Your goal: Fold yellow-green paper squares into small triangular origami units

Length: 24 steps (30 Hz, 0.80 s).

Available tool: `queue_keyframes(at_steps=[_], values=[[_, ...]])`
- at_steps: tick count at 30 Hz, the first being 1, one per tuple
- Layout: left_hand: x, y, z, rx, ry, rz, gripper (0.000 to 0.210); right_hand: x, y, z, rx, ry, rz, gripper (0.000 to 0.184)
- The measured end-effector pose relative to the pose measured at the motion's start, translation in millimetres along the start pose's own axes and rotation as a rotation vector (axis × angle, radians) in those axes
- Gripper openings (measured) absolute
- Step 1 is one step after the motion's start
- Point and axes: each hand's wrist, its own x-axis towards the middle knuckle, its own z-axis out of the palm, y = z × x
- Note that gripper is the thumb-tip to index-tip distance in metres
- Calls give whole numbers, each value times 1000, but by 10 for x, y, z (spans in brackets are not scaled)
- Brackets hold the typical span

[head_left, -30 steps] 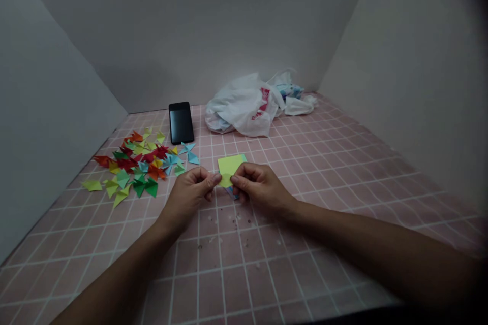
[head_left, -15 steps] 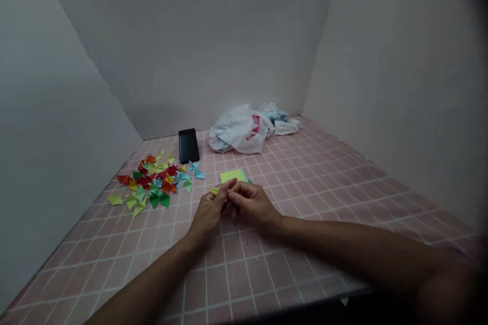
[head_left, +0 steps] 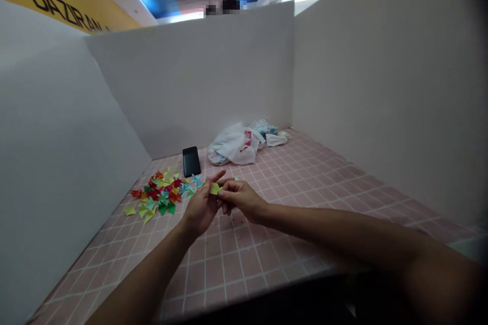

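Note:
A small folded yellow-green paper (head_left: 215,189) is held between my two hands above the table. My left hand (head_left: 199,209) grips its left side, the thumb on the paper and a finger stretched out beyond it. On the right edge, my right hand (head_left: 244,199) pinches it between thumb and fingers. Just left of my hands lies a pile of folded paper pieces (head_left: 163,188) in red, orange, yellow, green and light blue. Behind my fingers, only a bit of a pale green paper (head_left: 237,179) shows; the rest is hidden.
A black phone (head_left: 191,161) lies behind the folded pieces. White plastic bags (head_left: 234,144) sit crumpled near the back wall. Pale partition walls (head_left: 190,81) enclose the pink checked tabletop (head_left: 221,269) at the back and both sides.
The view has tilted up, bringing the ceiling and a yellow sign into sight. The paper between my hands now shows a broader face, and my left fingers are more spread.

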Motion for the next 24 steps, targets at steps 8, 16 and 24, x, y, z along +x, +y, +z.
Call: queue_keyframes(at_steps=[8, 16, 24], values=[[84, 199, 115, 46, -53, -27, 43, -74, -243, 31, -6, 37, -8, 28], [299, 672, -56, 227, 472, 124, 23, -58, -173, -85, 41, 183, -12, 26], [214, 402, -69, 427, 354, 54, 40, 212, -132, -165, 76, 227, -47, 35]])
